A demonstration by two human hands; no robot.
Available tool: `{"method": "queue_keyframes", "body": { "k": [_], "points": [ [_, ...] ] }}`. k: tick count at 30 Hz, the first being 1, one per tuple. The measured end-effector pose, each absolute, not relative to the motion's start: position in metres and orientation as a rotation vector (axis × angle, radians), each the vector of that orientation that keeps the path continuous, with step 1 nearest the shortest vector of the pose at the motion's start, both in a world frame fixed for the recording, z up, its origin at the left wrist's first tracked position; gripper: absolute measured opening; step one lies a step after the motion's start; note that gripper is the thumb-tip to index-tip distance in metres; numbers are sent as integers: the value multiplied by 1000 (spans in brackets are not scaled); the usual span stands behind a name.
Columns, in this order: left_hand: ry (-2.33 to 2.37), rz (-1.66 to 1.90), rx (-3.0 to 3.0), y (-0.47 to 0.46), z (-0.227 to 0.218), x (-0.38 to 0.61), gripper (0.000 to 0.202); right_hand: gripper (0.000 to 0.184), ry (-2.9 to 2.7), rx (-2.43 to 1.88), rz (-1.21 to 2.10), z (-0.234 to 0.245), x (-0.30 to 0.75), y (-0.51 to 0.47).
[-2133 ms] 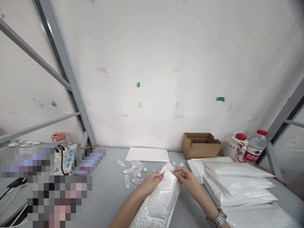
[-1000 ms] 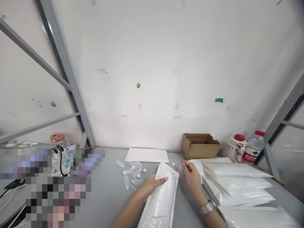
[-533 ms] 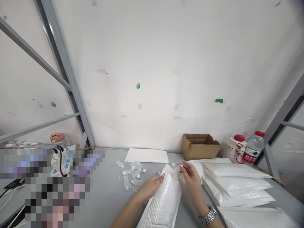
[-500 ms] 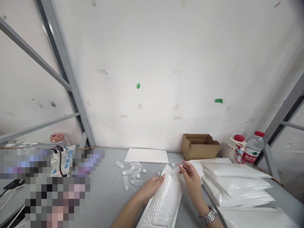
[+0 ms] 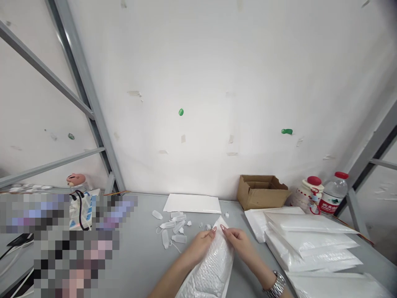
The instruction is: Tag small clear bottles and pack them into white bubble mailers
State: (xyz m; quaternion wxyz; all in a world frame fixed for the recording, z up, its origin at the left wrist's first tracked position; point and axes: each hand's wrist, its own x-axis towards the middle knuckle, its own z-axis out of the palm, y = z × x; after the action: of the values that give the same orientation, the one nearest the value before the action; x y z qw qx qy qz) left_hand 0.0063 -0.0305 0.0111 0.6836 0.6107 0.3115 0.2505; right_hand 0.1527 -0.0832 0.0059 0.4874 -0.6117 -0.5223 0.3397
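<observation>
A white bubble mailer (image 5: 214,267) stands tilted at the bottom middle, its top end pointing away from me. My left hand (image 5: 202,245) pinches its left edge near the top. On the opposite edge, my right hand (image 5: 241,244), with a metal watch on the wrist, presses thumb and fingers against the mailer. Whatever lies inside the mailer is hidden. Left of the hands, several small translucent squeeze bottles (image 5: 178,227) are scattered on the grey table (image 5: 136,256), with small white caps (image 5: 189,223) among them.
More white bubble mailers (image 5: 313,240) are piled on the right. Behind them stand an open cardboard box (image 5: 262,196), a red-lidded jar (image 5: 305,194) and a water bottle (image 5: 335,194). A flat white sheet (image 5: 192,203) lies by the wall; a power strip (image 5: 81,213) is left.
The small clear plastic piece that my right hand held at the mailer's mouth is out of sight. That hand has moved down and left onto the mailer's edge.
</observation>
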Motion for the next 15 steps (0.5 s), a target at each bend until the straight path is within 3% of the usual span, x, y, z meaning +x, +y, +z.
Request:
{"method": "queue_keyframes", "body": {
  "k": [7, 15],
  "points": [
    [805, 588, 1351, -28, 16, 4, 55, 39, -1369, -1539, 522, 10, 156, -90],
    [762, 596, 1444, -30, 10, 4, 50, 50, -1430, -1524, 922, 9, 157, -91]
  ]
}}
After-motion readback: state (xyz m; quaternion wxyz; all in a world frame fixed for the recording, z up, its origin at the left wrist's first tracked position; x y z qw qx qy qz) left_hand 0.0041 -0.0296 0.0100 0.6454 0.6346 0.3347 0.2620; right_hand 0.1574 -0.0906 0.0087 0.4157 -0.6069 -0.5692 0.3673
